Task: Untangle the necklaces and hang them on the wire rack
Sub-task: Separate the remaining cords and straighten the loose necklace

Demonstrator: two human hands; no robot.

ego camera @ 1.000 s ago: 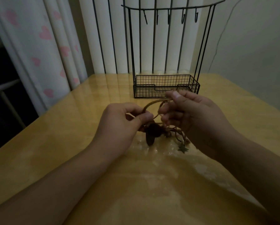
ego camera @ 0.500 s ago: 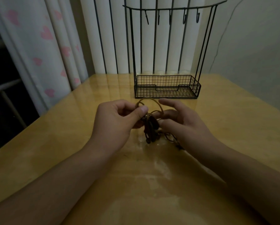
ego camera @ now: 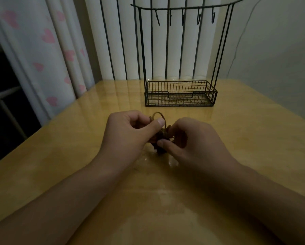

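Standing: table [ego camera: 63,156] bears rack [ego camera: 180,93], hooks bare.
Left hand [ego camera: 128,135]: thumb and fingers pinch a cord loop.
Right hand [ego camera: 192,144]: fingers curled round the bundle.
Necklaces [ego camera: 161,137]: tangled between hands, likely light, limp; take single cords.

Glossy yellow-tan wooden counter [ego camera: 236,138]. Black wire rack with grid-mesh basket [ego camera: 180,93]. Brown corded necklaces in a dark tangle [ego camera: 161,137]. White curtain with pink heart print [ego camera: 47,50]. White vertical blinds with dark stripe gaps [ego camera: 174,50]. Plain pale grey-green wall [ego camera: 280,50].
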